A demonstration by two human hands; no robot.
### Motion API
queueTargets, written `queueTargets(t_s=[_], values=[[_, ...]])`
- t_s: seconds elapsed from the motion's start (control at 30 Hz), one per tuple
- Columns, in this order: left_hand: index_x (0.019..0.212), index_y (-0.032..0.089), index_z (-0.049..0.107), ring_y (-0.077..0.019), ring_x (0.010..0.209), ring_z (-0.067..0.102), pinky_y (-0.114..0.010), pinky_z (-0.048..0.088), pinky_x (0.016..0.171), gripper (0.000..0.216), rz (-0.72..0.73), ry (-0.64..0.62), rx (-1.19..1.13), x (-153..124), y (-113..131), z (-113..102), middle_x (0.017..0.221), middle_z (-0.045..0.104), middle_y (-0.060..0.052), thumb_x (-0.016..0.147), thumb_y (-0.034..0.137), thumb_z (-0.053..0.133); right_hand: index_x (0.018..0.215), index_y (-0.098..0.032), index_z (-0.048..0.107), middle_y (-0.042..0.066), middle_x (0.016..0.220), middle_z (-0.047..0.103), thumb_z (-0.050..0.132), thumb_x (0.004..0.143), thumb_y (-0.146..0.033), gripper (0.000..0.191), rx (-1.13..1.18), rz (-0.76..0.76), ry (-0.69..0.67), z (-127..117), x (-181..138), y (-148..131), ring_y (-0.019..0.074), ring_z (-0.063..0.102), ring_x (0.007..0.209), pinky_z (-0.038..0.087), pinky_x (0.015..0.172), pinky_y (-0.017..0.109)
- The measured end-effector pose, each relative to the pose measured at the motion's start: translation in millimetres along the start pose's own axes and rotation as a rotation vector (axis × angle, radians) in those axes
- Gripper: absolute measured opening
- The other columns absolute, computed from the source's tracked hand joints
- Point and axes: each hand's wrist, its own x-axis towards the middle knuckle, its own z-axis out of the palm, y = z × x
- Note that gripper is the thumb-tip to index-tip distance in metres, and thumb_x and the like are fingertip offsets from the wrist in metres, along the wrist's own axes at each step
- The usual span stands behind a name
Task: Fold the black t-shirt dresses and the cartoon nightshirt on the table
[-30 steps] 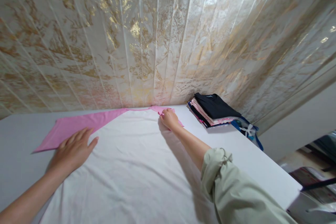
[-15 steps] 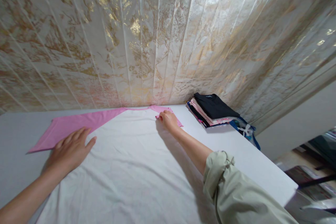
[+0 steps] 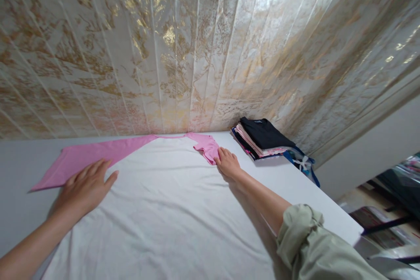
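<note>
Two hands are in view, both on one garment, a shirt [image 3: 157, 214] with a white body and pink sleeves, spread on one white table [image 3: 305, 201] directly in front of the person. The left hand [image 3: 83, 186] is open and laid palm down, fingers extended and lying near one another, thumb held apart; the fingers rest on the left pink sleeve [image 3: 95, 155] and the thumb lies over the white body. The right hand [image 3: 228, 162] is partly curled, its fingertips touching the outer edge of the right pink sleeve [image 3: 208, 145]; whether cloth is pinched between thumb and fingers cannot be told. Sleeves on the shirt number two: the left extends outward, mostly smooth, while the right is bent inward, its cuff end rumpled against the white body. One pink neckline [image 3: 170, 137] lies at the table's far edge, close to one gold-patterned curtain [image 3: 177, 61]. Shallow creases cross the white body. One stack of folded clothes [image 3: 247, 140] stands to the right, well apart from the left hand, with one black garment [image 3: 269, 134] uppermost; the layers beneath, some pink, cannot be counted reliably. One white bow [image 3: 304, 163] shows beside the stack on a blue-edged item. One rolled green cuff [image 3: 298, 232] covers part of the right arm.
</note>
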Motion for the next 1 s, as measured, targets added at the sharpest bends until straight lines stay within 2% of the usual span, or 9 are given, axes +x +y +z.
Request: queueTargets(t_s=[0.17,0.27,0.37,0.43,0.53,0.63,0.73,0.87,1.0], values=[[0.144,0.011,0.038,-0.0294,0.138,0.035,-0.047,0.026,0.113,0.066,0.003,-0.007,-0.002,3,-3,3,0.152,0.040,-0.014,0.094,0.049,0.019,0.129,-0.017,0.056,0.013,0.144,0.048,0.036,0.098,-0.034,0.040,0.004,-0.002,0.016,-18,16,-2,0.0235,0.041,0.133,0.031,0.107,0.038],[0.146,0.011,0.036,-0.0290,0.139,0.034,-0.048,0.025,0.113,0.068,-0.007,-0.023,0.024,3,-3,5,0.153,0.038,-0.013,0.094,0.050,0.016,0.128,-0.016,0.055,0.013,0.142,0.050,0.034,0.099,-0.029,0.039,0.023,-0.017,0.048,-21,39,-18,0.0214,0.045,0.129,0.031,0.106,0.033],[0.146,0.012,0.035,-0.0281,0.140,0.034,-0.047,0.025,0.113,0.069,-0.021,-0.027,0.045,3,-3,6,0.154,0.037,-0.011,0.094,0.050,0.013,0.128,-0.016,0.055,0.014,0.137,0.054,0.033,0.099,-0.031,0.040,0.050,-0.020,0.038,-11,58,-34,0.0219,0.048,0.126,0.033,0.105,0.033],[0.146,0.012,0.034,-0.0278,0.140,0.033,-0.047,0.026,0.112,0.069,-0.018,-0.028,0.047,3,-4,7,0.154,0.037,-0.011,0.094,0.051,0.012,0.134,-0.018,0.051,0.012,0.142,0.050,0.032,0.100,-0.034,0.043,0.065,-0.016,0.026,-1,65,-39,0.0229,0.044,0.130,0.031,0.107,0.038],[0.147,0.013,0.034,-0.0280,0.140,0.033,-0.048,0.026,0.112,0.070,-0.007,-0.014,0.052,3,-7,9,0.155,0.036,-0.011,0.093,0.052,0.012,0.144,-0.027,0.039,0.006,0.154,0.036,0.030,0.100,-0.043,0.048,0.087,-0.024,-0.005,10,72,-39,0.0244,0.031,0.139,0.024,0.111,0.048],[0.148,0.013,0.032,-0.0281,0.140,0.034,-0.047,0.027,0.112,0.069,-0.007,0.005,0.057,4,-9,11,0.155,0.036,-0.011,0.093,0.052,0.014,0.145,-0.033,0.038,0.001,0.157,0.031,0.032,0.098,-0.051,0.051,0.113,-0.033,-0.037,13,74,-34,0.0263,0.027,0.142,0.021,0.111,0.054],[0.147,0.014,0.035,-0.0280,0.139,0.035,-0.048,0.027,0.112,0.068,-0.015,-0.001,0.044,3,-7,10,0.154,0.038,-0.011,0.094,0.051,0.015,0.142,-0.035,0.043,0.001,0.153,0.038,0.036,0.097,-0.051,0.048,0.145,-0.011,-0.016,10,79,-29,0.0242,0.033,0.138,0.026,0.110,0.049],[0.145,0.013,0.037,-0.0281,0.139,0.035,-0.049,0.028,0.112,0.068,-0.014,-0.004,0.042,1,-1,4,0.153,0.039,-0.010,0.093,0.051,0.015,0.138,-0.022,0.048,0.011,0.138,0.053,0.033,0.098,-0.035,0.044,0.171,0.136,0.067,-2,100,-19,0.0213,0.050,0.125,0.041,0.099,0.035],[0.145,0.011,0.038,-0.0284,0.138,0.037,-0.048,0.029,0.111,0.070,-0.029,-0.003,0.051,0,3,-1,0.153,0.040,-0.011,0.092,0.051,0.013,0.117,-0.018,0.064,0.013,0.119,0.066,0.043,0.092,-0.027,0.034,0.192,0.255,0.057,-10,130,-16,0.0227,0.062,0.108,0.048,0.085,0.030]])
